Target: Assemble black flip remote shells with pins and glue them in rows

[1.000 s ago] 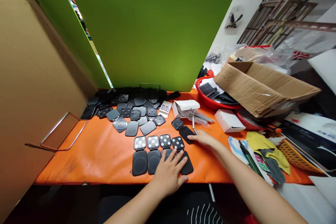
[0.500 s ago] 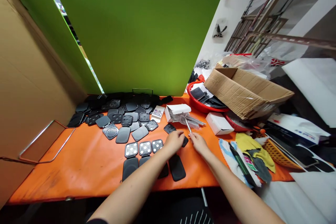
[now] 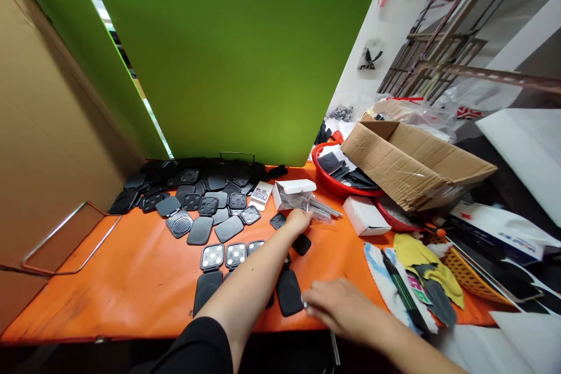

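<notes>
My left hand [image 3: 300,221] reaches to the open white box [image 3: 295,188], its fingers closed at the clear plastic bag [image 3: 322,214] of thin silvery rods [image 3: 326,208] spilling from it. Close to the front edge is my right hand [image 3: 339,307], blurred, fingers together with a small shiny bit at the tips that I cannot make out. Beside those fingertips lies a black flat case [image 3: 289,293]. Left of it, open hinged black cases show white-dotted panels [image 3: 213,257], partly behind my left forearm. A small black piece [image 3: 301,243] sits below my left hand.
A pile of black cases [image 3: 201,229] spreads over the orange table cover [image 3: 109,289]. To the right are a closed white box [image 3: 366,215], a red basin [image 3: 324,178], a cardboard box [image 3: 421,169], cloths and markers [image 3: 405,289]. A green panel [image 3: 228,58] stands behind.
My right hand has moved from the rod beside the open box down to the front edge. My left hand has shifted up to the plastic bag. The view has tilted slightly.
</notes>
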`<state>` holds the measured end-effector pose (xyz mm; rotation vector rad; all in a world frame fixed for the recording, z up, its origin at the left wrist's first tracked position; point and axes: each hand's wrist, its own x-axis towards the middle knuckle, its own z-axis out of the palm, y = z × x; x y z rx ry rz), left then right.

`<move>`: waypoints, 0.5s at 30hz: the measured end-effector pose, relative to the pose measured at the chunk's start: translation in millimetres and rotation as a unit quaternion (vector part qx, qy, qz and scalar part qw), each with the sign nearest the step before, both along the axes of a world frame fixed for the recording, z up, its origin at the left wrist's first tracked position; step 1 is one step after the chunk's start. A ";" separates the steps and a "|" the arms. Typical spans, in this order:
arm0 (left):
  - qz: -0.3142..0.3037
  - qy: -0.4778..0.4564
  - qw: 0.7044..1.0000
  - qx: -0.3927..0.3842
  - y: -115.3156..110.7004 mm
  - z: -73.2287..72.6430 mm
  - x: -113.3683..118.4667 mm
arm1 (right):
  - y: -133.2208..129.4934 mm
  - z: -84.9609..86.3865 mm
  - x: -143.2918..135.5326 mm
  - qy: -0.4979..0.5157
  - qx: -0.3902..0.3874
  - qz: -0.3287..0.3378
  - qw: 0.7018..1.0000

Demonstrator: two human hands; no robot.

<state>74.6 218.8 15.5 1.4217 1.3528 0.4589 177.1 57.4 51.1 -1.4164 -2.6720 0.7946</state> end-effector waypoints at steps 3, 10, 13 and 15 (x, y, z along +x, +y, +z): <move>-0.028 0.022 0.998 0.045 -2.0 10.6 -26.9 | -21.9 -6.0 -4.0 0.013 -0.015 -0.127 0.992; -0.037 0.029 0.988 0.148 -60.9 17.2 -103.1 | 8.7 -40.0 -23.1 0.127 0.021 -0.344 0.930; -0.038 0.016 0.989 0.144 -87.0 9.0 -115.9 | 28.6 -45.8 -24.7 0.095 -0.001 -0.403 0.910; -0.036 0.006 0.990 0.137 -98.7 1.7 -118.9 | 45.0 -50.2 -20.5 0.069 -0.028 -0.443 0.893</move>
